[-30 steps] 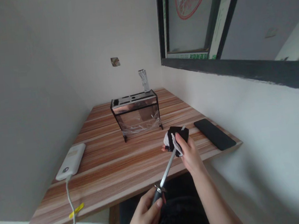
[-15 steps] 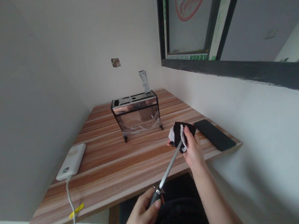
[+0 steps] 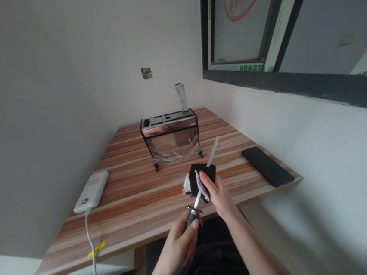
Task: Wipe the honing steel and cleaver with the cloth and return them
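My left hand (image 3: 183, 238) is closed round the dark handle of a honing steel (image 3: 213, 151), near the table's front edge. The grey rod slants up and to the right from a metal guard. Partway along it, my right hand (image 3: 217, 189) grips a black and white cloth (image 3: 192, 180) folded around the rod. The rod's far end sticks out bare beyond the cloth, and a short stretch shows between cloth and guard. Most of the right fingers are hidden behind the cloth.
A knife block (image 3: 172, 134) with clear wrapping and a silver-wrapped piece on top stands mid-table. A black phone (image 3: 267, 166) lies at the right edge. On the left are a white power bank (image 3: 91, 191), its cable (image 3: 88, 233) and yellow tape (image 3: 97, 249). A wall rises at right.
My right hand and the cloth have slid down the rod toward the guard, baring its far end. My left hand keeps its hold on the handle. The view has shifted slightly.
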`<action>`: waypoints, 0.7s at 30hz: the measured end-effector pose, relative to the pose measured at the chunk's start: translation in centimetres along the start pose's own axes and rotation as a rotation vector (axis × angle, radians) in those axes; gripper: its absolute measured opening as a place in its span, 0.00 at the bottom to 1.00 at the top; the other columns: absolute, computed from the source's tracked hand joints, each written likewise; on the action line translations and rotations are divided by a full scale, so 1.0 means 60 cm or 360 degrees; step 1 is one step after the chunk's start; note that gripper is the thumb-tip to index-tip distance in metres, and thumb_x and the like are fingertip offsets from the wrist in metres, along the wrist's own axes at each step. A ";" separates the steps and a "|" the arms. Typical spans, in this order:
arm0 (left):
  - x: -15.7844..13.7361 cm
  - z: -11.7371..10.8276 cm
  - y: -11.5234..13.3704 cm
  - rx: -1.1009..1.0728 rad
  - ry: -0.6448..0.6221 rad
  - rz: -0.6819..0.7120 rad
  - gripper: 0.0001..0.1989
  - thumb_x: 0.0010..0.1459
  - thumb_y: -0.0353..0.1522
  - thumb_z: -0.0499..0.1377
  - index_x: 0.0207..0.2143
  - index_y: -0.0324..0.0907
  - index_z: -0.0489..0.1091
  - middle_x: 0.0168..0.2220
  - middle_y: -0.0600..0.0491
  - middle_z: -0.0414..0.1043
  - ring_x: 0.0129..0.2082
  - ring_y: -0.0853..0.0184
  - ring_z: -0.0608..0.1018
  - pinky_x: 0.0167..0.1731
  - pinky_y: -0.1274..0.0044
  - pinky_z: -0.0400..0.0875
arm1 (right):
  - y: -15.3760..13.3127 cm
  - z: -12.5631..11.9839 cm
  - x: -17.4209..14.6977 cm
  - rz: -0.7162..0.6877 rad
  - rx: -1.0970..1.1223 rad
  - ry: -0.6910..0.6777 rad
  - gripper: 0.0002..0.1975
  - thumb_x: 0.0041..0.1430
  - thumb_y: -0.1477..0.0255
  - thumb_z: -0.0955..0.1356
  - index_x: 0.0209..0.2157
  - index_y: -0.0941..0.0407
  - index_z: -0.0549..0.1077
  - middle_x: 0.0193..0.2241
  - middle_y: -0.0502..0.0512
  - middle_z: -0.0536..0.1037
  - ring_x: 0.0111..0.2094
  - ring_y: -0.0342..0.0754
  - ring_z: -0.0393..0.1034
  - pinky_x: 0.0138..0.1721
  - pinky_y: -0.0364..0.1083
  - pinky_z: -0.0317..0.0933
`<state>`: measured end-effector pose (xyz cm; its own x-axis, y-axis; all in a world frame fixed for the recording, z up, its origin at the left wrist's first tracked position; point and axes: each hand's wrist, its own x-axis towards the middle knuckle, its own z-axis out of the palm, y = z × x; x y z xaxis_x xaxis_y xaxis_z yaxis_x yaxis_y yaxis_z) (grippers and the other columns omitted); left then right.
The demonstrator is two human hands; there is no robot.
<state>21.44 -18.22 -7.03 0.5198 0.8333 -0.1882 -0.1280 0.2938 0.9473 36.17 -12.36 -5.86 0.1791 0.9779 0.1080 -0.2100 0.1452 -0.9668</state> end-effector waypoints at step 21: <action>0.015 -0.004 0.001 0.0080 0.0147 0.0100 0.17 0.59 0.45 0.54 0.28 0.41 0.59 0.11 0.67 0.49 0.09 0.81 0.49 0.09 0.85 0.41 | -0.026 0.014 -0.014 0.0090 0.0148 -0.0779 0.16 0.50 0.61 0.72 0.35 0.60 0.75 0.29 0.56 0.77 0.32 0.48 0.72 0.33 0.44 0.65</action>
<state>21.69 -17.35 -7.23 0.4318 0.8896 -0.1490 -0.1142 0.2178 0.9693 35.56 -13.31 -4.23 -0.3021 0.9374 0.1733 -0.2953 0.0808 -0.9520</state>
